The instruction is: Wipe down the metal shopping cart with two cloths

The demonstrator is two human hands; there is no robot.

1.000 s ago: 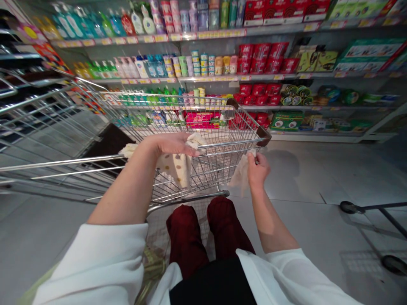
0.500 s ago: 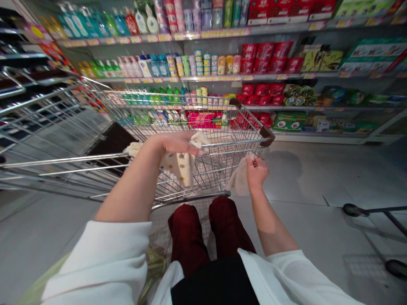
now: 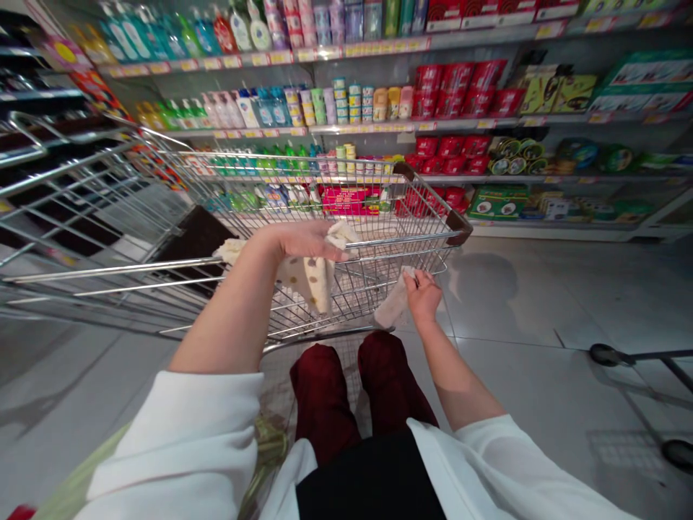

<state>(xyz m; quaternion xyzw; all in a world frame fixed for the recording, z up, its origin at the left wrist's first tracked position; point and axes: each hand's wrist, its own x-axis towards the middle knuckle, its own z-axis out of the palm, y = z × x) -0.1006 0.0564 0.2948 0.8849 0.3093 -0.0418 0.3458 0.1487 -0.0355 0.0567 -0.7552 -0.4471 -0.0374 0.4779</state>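
Cloths in Hand in the Shop Aisle

Tiered shelves (image 3: 368,128) hold pump bottles (image 3: 263,108) and red tubs (image 3: 458,85); before them stands a wire shopping cart (image 3: 459,228), a spotted cloth (image 3: 319,285) draped over its near side; compared with a second ago, the right hand (image 3: 425,295) has shifted left along that side, its pale cloth (image 3: 390,305) now a narrower strip; thumb and fingers pinch that cloth's upper end; the left hand (image 3: 306,240) lies over the spotted cloth, its grip too hidden to tell.
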